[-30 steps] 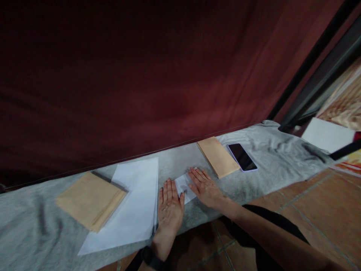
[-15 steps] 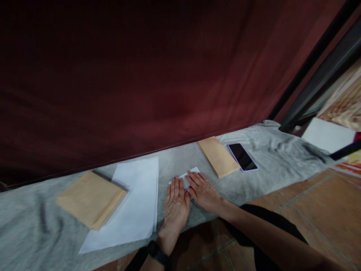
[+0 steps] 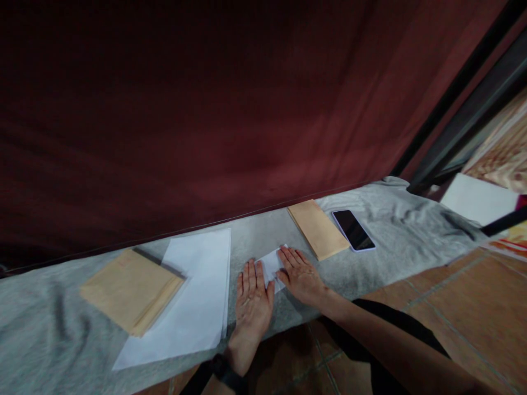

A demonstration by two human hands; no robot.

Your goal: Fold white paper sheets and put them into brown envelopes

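A small folded white paper (image 3: 272, 266) lies flat on the grey cloth (image 3: 255, 230), partly covered by my hands. My left hand (image 3: 253, 299) rests palm down at its left edge, fingers stretched out and pointing away from me. On the paper's right side my right hand (image 3: 300, 274) lies flat, its fingertips over the upper right part and its thumb reaching inward. Both hands are open and press on the paper without gripping it. A dark band (image 3: 226, 373) circles my left wrist.
To the left, a stack of brown envelopes (image 3: 129, 291) overlaps large white sheets (image 3: 201, 307). Right of my hands lie more brown envelopes (image 3: 319, 227) and a phone (image 3: 354, 230) with a purple edge. A dark red curtain (image 3: 247, 137) hangs behind; tiled floor (image 3: 473, 307) lies below.
My hands have spread apart, the left one sliding left and the right one slightly right. More of the white paper shows between them.
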